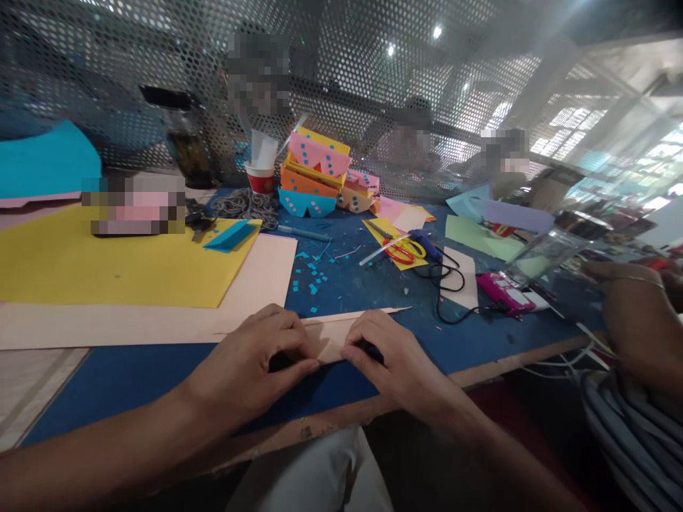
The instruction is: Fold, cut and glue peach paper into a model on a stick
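“Blue table (pixel 160 370) ahead; what's nearest?”

“Folded peach paper (pixel 331 340), by the front edge, pinched by the left hand (pixel 261 348) and right hand (pixel 387 355), each grip narrow.”

“Any risk?”

“Uneven pressure from either side could skew its fold. Beyond, loose blue scraps (pixel 313 289) might catch inside if it slides forward.”

“Farther?”

“Scissors (pixel 398 253), then dotted paper shapes (pixel 320 158).”

The left hand (pixel 256 355) and right hand (pixel 381 352) hide parts of the pale paper (pixel 331 341). Toward the worktop's (pixel 133 373) far left, the blue sheet (pixel 45 160) is cut off; past its near edge, far right, so is a co-worker's arm (pixel 634 320). Some scraps (pixel 313 289) are too small to make out; people (pixel 410 146) behind the mesh (pixel 341 71) are blurred
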Tool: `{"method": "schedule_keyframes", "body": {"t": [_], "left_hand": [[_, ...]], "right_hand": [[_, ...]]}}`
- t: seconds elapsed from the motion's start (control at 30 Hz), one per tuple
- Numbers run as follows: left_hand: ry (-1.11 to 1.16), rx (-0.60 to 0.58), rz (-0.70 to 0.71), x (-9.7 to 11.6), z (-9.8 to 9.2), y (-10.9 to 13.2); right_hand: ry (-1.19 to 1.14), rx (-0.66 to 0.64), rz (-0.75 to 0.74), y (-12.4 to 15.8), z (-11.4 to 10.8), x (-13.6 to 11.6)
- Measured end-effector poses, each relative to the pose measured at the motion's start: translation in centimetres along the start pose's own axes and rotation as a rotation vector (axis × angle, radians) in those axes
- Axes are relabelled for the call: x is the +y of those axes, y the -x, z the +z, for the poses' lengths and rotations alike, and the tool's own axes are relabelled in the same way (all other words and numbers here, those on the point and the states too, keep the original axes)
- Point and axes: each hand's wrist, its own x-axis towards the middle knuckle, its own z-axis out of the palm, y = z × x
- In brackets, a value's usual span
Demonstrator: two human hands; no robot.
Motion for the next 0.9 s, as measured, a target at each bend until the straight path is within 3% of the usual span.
{"method": "schedule_keyframes", "body": {"t": [0.6, 0.9], "left_hand": [[-0.082, 0.073, -0.001, 0.65, -0.04, -0.65], [-0.100, 0.121, 0.042, 0.33, 0.03, -0.67]], "right_hand": [[0.016, 0.069, 0.097, 0.14, 0.42, 0.33], [0.055, 0.023, 0.140, 0.06, 0.22, 0.04]]}}
